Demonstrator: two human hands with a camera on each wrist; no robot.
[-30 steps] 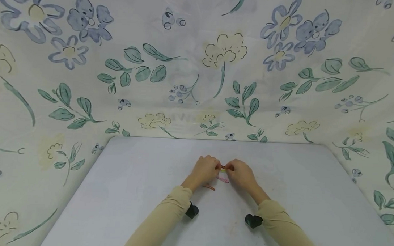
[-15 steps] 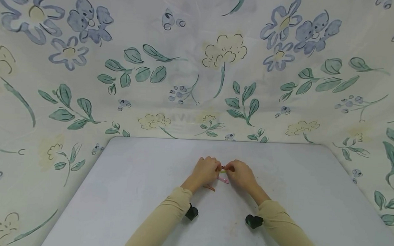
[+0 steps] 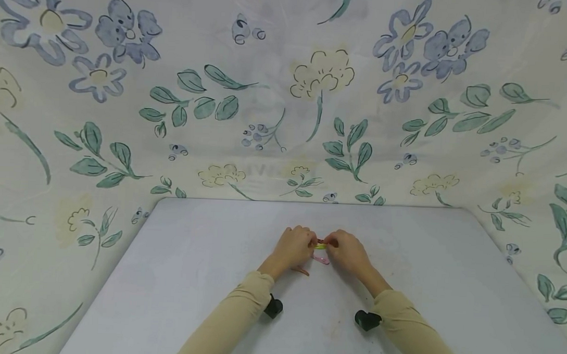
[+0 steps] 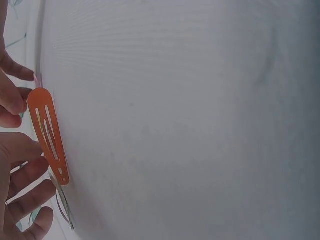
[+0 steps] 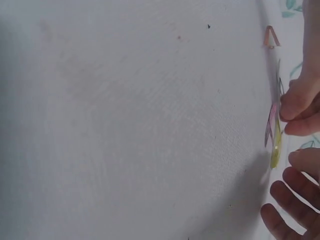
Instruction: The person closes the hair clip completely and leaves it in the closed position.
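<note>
Fingertips of my left hand [image 3: 296, 246] and right hand [image 3: 348, 251] nearly meet over the table, pinching a small reddish hair clip [image 3: 321, 241] between them from either side. Just below it in the head view shows a yellow-green hair clip [image 3: 320, 246], also seen close to the fingers in the right wrist view. A pink hair clip [image 3: 320, 259] lies nearer to me, between the hands. The orange snap hair clip [image 4: 40, 97], with long slots, lies by my left wrist. Another thin, greyish clip [image 4: 64, 206] is seen edge-on near the left fingers. My fingers hide part of the reddish clip.
The white tabletop [image 3: 191, 278] spreads around both hands. Behind it and at its sides hangs a floral-printed cloth [image 3: 267, 93]. Black wrist cameras [image 3: 273, 307] sit under the beige sleeves [image 3: 232, 310], low over the table.
Both hands stay almost in place, fingertips together at the reddish clip. The yellow-green clip shows a little more brightly between them now.
</note>
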